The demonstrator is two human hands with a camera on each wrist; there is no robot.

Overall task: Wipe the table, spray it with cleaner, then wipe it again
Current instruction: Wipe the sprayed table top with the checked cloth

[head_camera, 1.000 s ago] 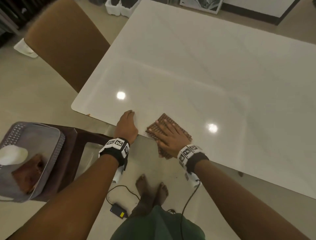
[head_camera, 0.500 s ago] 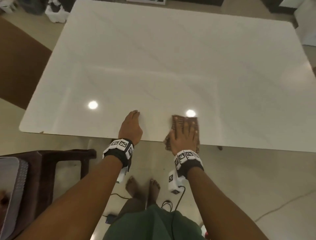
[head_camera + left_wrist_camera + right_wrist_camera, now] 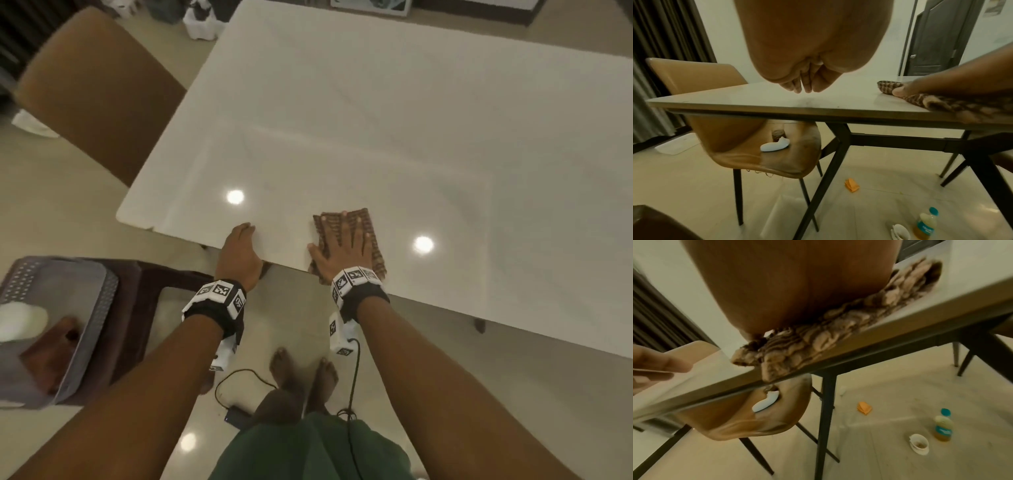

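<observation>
The white glossy table (image 3: 342, 120) fills the head view. A brown checked cloth (image 3: 375, 251) lies at its near edge, with one end hanging slightly over the rim (image 3: 777, 368). My right hand (image 3: 346, 243) presses flat on the cloth with straight, spread fingers. My left hand (image 3: 239, 248) rests on the bare near edge, a hand's width left of the cloth. Its fingers (image 3: 799, 86) are held together and touch the tabletop, holding nothing. In the left wrist view the cloth (image 3: 941, 102) lies under the right thumb.
A tan chair (image 3: 96, 89) stands at the table's left corner, with a white object (image 3: 774, 146) on its seat. A grey basket (image 3: 102, 301) sits on a dark stool at my left. On the floor are a bottle (image 3: 926, 225), a white cup (image 3: 918, 445), an orange cloth (image 3: 852, 185) and a cable (image 3: 352, 377).
My right hand has slid the cloth rightward, away from the left hand, and turned it square to the edge. The left hand stays at the table's rim.
</observation>
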